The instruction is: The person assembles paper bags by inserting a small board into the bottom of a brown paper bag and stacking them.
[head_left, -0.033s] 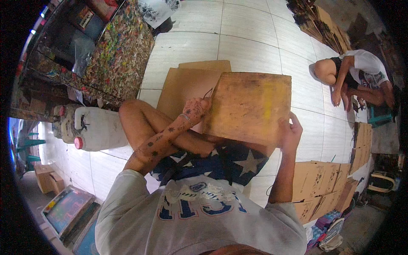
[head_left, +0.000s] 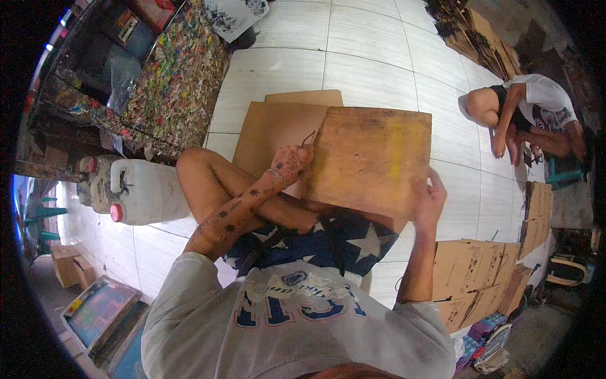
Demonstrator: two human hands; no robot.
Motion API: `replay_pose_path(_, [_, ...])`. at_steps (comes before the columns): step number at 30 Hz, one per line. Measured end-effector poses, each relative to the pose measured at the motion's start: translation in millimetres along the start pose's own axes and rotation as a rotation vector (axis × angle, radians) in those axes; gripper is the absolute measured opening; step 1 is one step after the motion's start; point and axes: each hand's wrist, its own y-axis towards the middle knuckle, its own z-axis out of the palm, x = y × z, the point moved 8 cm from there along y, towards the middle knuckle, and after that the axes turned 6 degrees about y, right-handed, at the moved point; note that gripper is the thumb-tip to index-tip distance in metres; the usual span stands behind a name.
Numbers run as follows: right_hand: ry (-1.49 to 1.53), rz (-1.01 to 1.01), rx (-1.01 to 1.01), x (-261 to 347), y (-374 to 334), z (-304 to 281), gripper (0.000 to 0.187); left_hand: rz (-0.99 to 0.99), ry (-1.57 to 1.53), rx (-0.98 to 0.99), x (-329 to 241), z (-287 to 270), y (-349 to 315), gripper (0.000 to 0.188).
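Over my crossed legs lies a flat wooden board (head_left: 372, 158), yellow-brown with dark smudges and a bright yellow streak near its right side. My left hand (head_left: 292, 163) is closed at the board's left edge, its fingers curled and partly hidden. A thin, dark, wire-like piece (head_left: 308, 137) pokes up beside that hand; I cannot make out its kind. At the lower right corner my right hand (head_left: 428, 197) grips the board between thumb and fingers. Brown cardboard sheets (head_left: 271, 129) lie on the floor, partly under the board.
White plastic jugs (head_left: 148, 189) stand by my left knee, near a paint-crusted table (head_left: 180, 76). At the far right another person (head_left: 536, 114) squats. Cardboard pieces (head_left: 476, 265) lie on the right, with a stack of cardboard (head_left: 483, 35) behind. Framed screens (head_left: 101, 312) rest at the lower left.
My right hand and the board's right edge have shifted very slightly to the left. Otherwise the scene looks the same.
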Motion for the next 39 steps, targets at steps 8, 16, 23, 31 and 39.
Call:
replay_pose_path(8, [-0.158,-0.009,0.396,-93,-35,114,0.039,0.166,0.168,-0.048,-26,73,20,0.013])
replay_pose_path(16, [-0.057,-0.138,0.647,-70,-35,185,0.03,0.184,-0.108,0.056,-88,-6,-15,0.035])
replay_pose_path(23, [0.405,0.19,0.393,-132,0,179,0.025,0.39,-0.071,-0.262,-149,-118,-58,0.043])
replay_pose_path(31, [0.816,0.048,0.408,100,86,297,0.018,0.417,-0.49,-0.625,-113,-258,-166,0.044])
replay_pose_path(39, [0.94,-0.258,0.659,323,198,432,0.03,0.268,-0.756,-0.511,-64,-200,-190,0.022])
